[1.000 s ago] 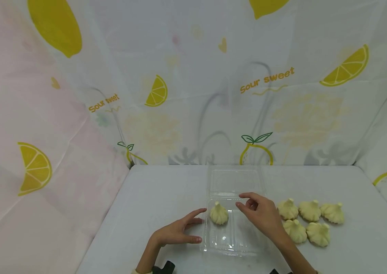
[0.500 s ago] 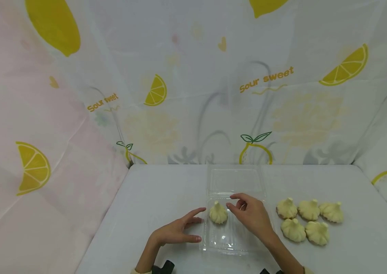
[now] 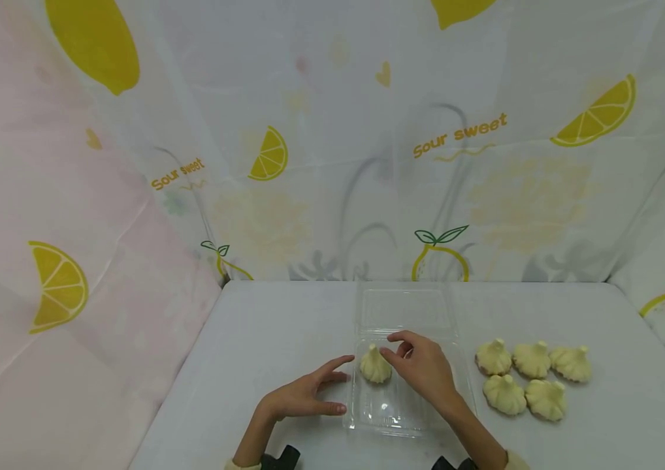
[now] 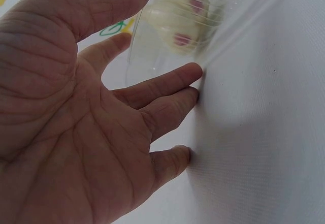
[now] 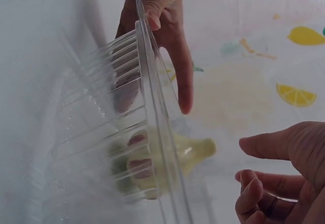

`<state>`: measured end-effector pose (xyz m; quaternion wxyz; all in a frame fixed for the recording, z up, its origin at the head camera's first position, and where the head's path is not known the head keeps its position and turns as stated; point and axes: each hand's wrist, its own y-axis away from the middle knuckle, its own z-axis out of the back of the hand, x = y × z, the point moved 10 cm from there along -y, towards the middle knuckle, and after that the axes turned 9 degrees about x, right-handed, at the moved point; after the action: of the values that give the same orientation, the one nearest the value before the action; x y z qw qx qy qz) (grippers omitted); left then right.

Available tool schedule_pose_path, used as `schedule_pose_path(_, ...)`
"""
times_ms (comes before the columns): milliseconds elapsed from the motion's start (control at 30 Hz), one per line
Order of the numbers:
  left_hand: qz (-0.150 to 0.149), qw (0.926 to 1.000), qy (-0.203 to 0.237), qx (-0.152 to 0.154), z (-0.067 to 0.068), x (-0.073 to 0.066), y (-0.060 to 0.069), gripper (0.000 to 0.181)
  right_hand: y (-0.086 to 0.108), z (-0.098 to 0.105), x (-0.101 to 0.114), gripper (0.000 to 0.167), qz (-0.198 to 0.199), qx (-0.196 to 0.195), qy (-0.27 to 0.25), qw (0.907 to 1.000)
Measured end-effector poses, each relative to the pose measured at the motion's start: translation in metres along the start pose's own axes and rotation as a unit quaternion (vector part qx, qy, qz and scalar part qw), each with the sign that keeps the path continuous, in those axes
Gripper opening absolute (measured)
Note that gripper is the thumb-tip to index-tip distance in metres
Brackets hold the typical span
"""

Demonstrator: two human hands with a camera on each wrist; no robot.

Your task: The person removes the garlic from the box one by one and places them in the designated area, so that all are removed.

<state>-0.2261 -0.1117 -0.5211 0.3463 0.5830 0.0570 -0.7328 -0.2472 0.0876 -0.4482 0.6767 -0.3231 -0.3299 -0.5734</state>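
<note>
A clear plastic clamshell box lies with its lid folded back on the table. One cream-coloured garlic bulb with a stubby stem stands upright in its far left part; pinkish patches show low on the bulb in the right wrist view. Beside the box's left wall is my left hand, fingers spread; its fingertips reach the tabletop in the left wrist view. Over the box hovers my right hand, fingers loosely bent and holding nothing. Its thumb and fingers are apart from the stem.
Several more garlic bulbs lie in two rows on the white table to the right of the box. Behind the table hangs a lemon-print cloth. The raised rim of the lid lies toward the back.
My right hand has moved left over the box, closer to the bulb inside. The left hand, the box and the bulbs look the same.
</note>
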Motion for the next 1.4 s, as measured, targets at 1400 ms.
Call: schedule_pose_path(1400, 0.013, 0.9999, -0.002, -0.006, 0.001, 0.003, -0.001, 0.083, -0.01, -0.033, 0.006, 0.019, -0.007, 0.002, 0.044, 0.999)
